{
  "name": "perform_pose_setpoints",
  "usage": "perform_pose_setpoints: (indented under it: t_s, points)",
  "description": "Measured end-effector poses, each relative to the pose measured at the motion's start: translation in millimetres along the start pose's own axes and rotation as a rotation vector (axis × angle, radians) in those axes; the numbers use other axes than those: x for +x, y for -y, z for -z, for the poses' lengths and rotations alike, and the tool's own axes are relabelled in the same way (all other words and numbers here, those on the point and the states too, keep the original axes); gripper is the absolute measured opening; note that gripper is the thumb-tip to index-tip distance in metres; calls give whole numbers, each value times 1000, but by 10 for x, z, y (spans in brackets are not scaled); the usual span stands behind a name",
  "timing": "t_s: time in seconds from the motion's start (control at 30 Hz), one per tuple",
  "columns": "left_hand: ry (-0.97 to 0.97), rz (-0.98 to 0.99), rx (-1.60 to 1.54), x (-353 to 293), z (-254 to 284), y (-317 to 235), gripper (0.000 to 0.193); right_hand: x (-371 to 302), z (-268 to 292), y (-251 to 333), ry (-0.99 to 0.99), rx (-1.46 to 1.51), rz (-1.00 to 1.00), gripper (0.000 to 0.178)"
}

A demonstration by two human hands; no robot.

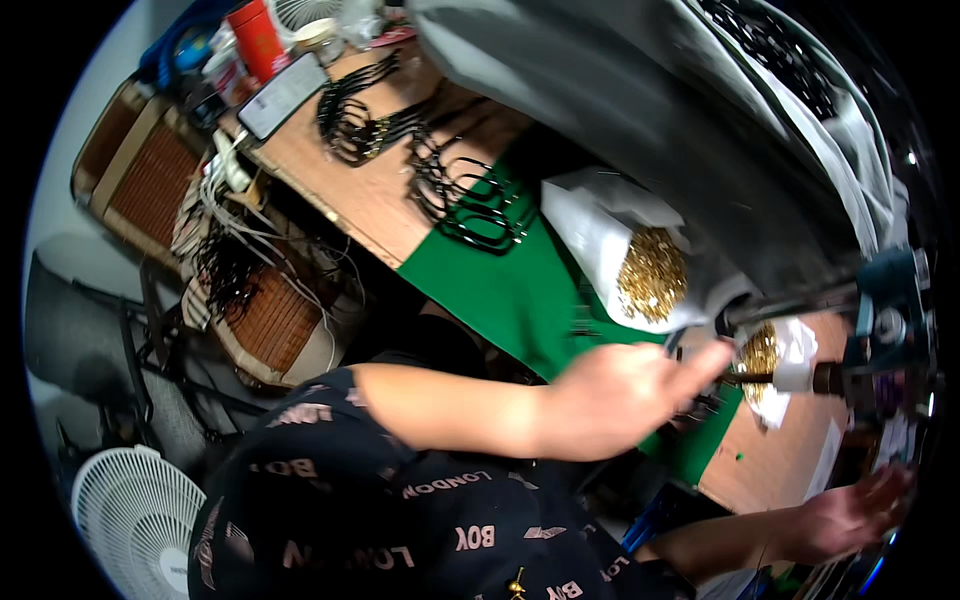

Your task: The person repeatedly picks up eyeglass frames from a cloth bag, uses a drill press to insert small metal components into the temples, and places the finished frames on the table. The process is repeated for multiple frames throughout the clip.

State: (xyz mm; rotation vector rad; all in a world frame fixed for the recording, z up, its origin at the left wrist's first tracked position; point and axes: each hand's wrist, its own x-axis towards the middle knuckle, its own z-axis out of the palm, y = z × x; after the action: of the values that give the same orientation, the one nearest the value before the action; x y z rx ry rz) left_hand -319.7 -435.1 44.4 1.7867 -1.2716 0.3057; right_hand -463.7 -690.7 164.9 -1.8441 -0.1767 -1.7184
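My left hand (615, 400) is smeared by motion. One finger reaches to the working end of a teal bench machine (885, 325), beside its thin dark rod; whether the fingers hold anything is too blurred to tell. At the far right edge my right hand (845, 518) is below the machine, fingers loosely apart, with nothing visible in it. Just beyond my left hand, a white plastic bag (590, 225) lies open around a heap of small gold metal pieces (652, 275). A second, smaller gold heap (760, 350) on white plastic sits behind the machine's rod.
Black looped pieces (480, 215) lie on a green mat (470, 290), with another black bundle (355, 125) farther left on the wooden table. A phone (283, 97) and a red can (257, 42) stand near its corner. Grey sheeting (640, 100) covers the far side. Chairs and a white fan (135, 520) are at left.
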Motion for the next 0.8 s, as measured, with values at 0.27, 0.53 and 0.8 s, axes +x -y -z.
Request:
perform_pose_setpoints:
  t_s: [0.27,0.53,0.8]
  points:
    - [208,686,-216,-516,1144,519,44,-1000,-644,82,107,-146,-419,45]
    - [135,406,595,-278,1343,1350,58,-1144,-622,204,140,-197,-486,40]
    - [372,343,591,-448,1534,1450,27,-1229,-1032,507,139,-158,-401,24]
